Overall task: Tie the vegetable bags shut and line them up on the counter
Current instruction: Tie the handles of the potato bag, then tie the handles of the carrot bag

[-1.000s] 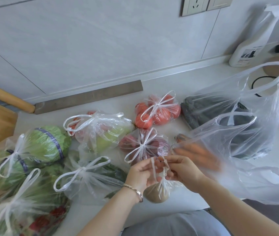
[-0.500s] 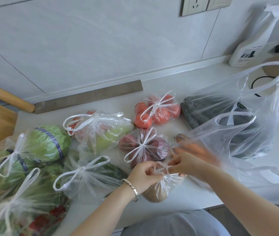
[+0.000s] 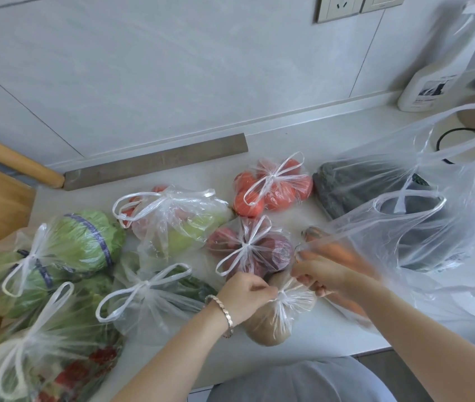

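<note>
Pinching the twisted handle strips of a small clear bag [image 3: 284,307] at the lower centre of the frame, a person's left hand [image 3: 245,293] and right hand [image 3: 319,275] sit on either side of its gathered neck, fingers curled tight on the plastic. The bag lies on the pale surface [image 3: 332,332] near the front edge and holds a brown rounded vegetable [image 3: 262,333].

The film looks soft, light and slippery, and would likely tear under a sharp tug. The firm vegetable appears to supply what weight there is. The surest hold is probably on the strips close to the knot, not on the loose film.

The bag's long axis runs up and down the frame. The puckered neck points toward the top and the bulging base toward the lower edge.

A tied lettuce bag [image 3: 56,256] lies at left and a tied tomato bag [image 3: 271,190] at upper centre. An untied carrot bag [image 3: 375,245] gapes at right.
</note>
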Action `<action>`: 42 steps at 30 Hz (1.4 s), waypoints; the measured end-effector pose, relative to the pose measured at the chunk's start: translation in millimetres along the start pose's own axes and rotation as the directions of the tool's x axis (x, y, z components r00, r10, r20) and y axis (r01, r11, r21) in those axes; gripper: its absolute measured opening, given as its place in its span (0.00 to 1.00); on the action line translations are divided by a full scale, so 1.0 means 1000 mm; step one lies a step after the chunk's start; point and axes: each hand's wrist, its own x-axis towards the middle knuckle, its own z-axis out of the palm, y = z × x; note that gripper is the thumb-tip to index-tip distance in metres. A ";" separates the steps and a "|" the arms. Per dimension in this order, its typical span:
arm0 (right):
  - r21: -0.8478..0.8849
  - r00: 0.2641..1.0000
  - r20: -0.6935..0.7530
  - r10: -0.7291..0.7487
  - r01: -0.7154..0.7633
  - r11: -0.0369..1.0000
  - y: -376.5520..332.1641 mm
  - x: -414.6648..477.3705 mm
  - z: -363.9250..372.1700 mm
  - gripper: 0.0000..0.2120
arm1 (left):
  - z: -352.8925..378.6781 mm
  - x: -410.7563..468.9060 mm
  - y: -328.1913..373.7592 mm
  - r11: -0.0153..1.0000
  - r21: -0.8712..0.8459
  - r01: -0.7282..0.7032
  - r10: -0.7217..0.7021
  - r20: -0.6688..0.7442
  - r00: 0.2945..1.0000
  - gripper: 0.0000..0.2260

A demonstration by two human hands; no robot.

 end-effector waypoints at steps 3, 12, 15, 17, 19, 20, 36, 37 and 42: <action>0.001 0.999 -0.035 -0.028 0.028 1.000 0.000 0.008 0.001 0.15 | -0.001 -0.002 0.002 0.934 0.288 -0.210 0.212 0.026 0.977 0.09; 0.161 0.954 -0.293 0.065 -0.018 0.987 0.022 0.032 0.015 0.09 | -0.003 -0.010 -0.071 0.698 0.545 -0.465 0.392 0.252 0.885 0.09; 0.258 0.930 -0.363 0.053 0.046 0.965 0.023 0.029 0.021 0.13 | -0.010 -0.009 -0.060 0.839 0.414 -0.354 0.364 0.058 0.930 0.12; 0.285 0.904 -0.423 0.062 0.068 0.956 0.021 0.026 0.022 0.15 | -0.009 -0.004 -0.047 0.968 0.199 -0.153 0.174 -0.092 0.980 0.15; 0.254 0.899 -0.434 0.057 0.061 0.965 0.021 0.022 0.022 0.16 | -0.007 0.003 -0.042 0.982 0.176 0.072 -0.043 -0.166 0.985 0.19; 0.213 0.903 -0.428 0.042 0.055 0.976 0.020 0.020 0.022 0.16 | -0.005 0.006 -0.040 0.964 0.239 0.118 -0.075 -0.182 0.980 0.19; -0.359 0.641 -0.626 -0.444 0.269 0.894 -0.022 -0.091 0.002 0.06 | 0.013 0.035 0.029 0.349 0.856 -0.382 0.132 0.358 0.924 0.14; -0.415 0.575 -0.648 -0.499 0.282 0.865 -0.024 -0.105 -0.003 0.07 | 0.010 0.037 0.042 0.415 0.828 -0.378 0.181 0.332 0.926 0.13; -0.556 0.472 -0.723 -0.505 0.038 0.831 -0.013 -0.157 -0.038 0.18 | 0.013 0.057 0.117 0.648 0.617 -0.446 0.395 0.229 0.890 0.10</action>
